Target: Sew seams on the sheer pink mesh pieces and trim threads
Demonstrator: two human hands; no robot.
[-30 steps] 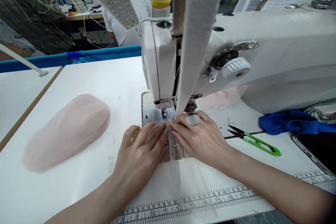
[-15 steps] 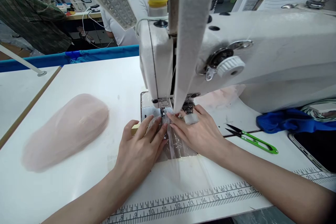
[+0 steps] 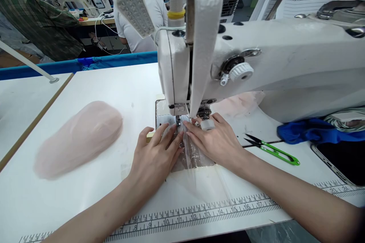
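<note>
A strip of sheer, almost see-through fabric (image 3: 192, 155) runs under the presser foot (image 3: 178, 120) of a white sewing machine (image 3: 173, 72). My left hand (image 3: 154, 155) lies on the left side of the fabric, its fingers spread and pointing at the foot. On the other side, my right hand (image 3: 215, 140) rests with fingers stretched out flat, the fingertips close to the needle area. Part of that hand is behind the machine's white knob (image 3: 207, 124). The sheer cloth lies beneath both hands' fingertips, and neither hand is closed around it.
Pale pink sheer fabric (image 3: 82, 136) lies in a soft pile at left. Green thread snips (image 3: 281, 154), a blue cloth (image 3: 310, 131) and a phone (image 3: 342, 161) are at right. A printed ruler (image 3: 194, 216) follows the front edge. Two people sit beyond the table.
The view has shifted slightly, so the machine head and table appear a little to the right and smaller. Both hands keep nearly the same pose on the fabric.
</note>
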